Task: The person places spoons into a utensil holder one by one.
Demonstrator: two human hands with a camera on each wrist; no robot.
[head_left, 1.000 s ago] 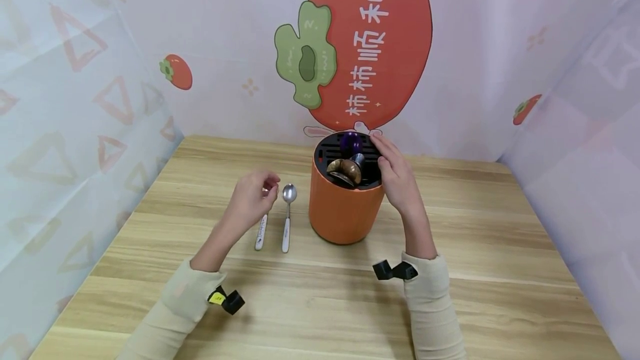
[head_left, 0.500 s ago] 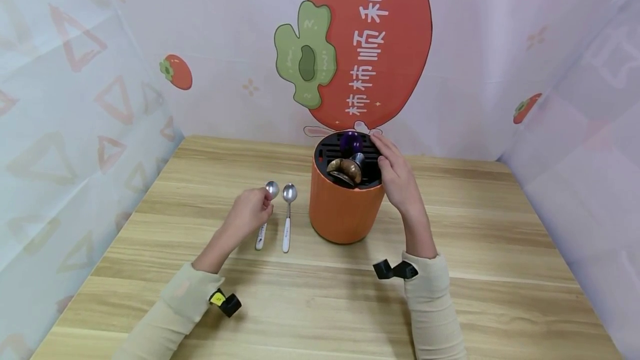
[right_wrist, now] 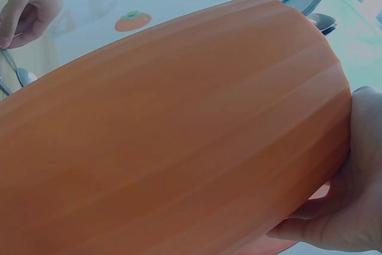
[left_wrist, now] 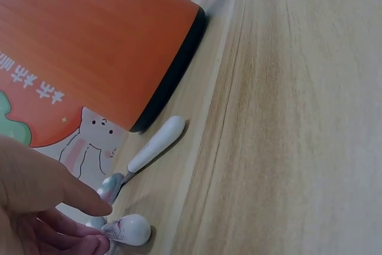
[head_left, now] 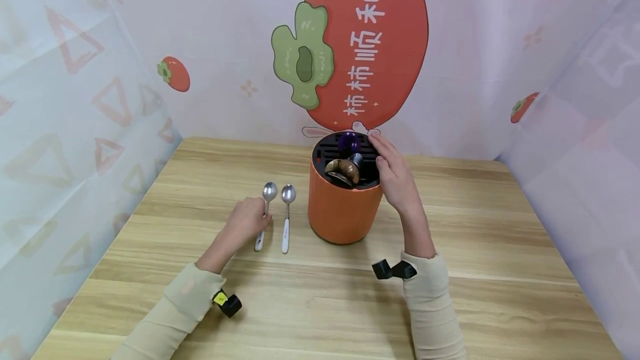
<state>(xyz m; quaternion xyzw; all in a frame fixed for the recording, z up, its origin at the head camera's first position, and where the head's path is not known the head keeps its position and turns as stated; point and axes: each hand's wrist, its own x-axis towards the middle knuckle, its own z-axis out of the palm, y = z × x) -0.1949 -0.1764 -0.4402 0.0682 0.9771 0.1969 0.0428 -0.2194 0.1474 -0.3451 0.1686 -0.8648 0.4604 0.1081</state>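
My left hand [head_left: 245, 218] pinches the handle of the left-hand metal spoon [head_left: 270, 190], which lies on the table with its bowl pointing away. A second spoon [head_left: 287, 193] with a white handle lies beside it to the right, untouched. An orange cylindrical utensil holder [head_left: 344, 215] with a black slotted top stands upright right of the spoons. My right hand [head_left: 400, 182] rests against the holder's right side and rim, fingers fairly straight. In the left wrist view, the thumb and fingers are at the near spoon's white handle [left_wrist: 132, 230].
From the holder's top stick out a shiny purple rounded head [head_left: 349, 143] and brownish, glossy utensil heads [head_left: 343, 171]. A wood-grain table [head_left: 310, 304] carries everything. Patterned cloth walls [head_left: 220, 26] enclose the back and both sides.
My left hand has come down and toward me, from beside the left spoon's bowl to its handle, uncovering the bowl. The right hand keeps its place on the holder.
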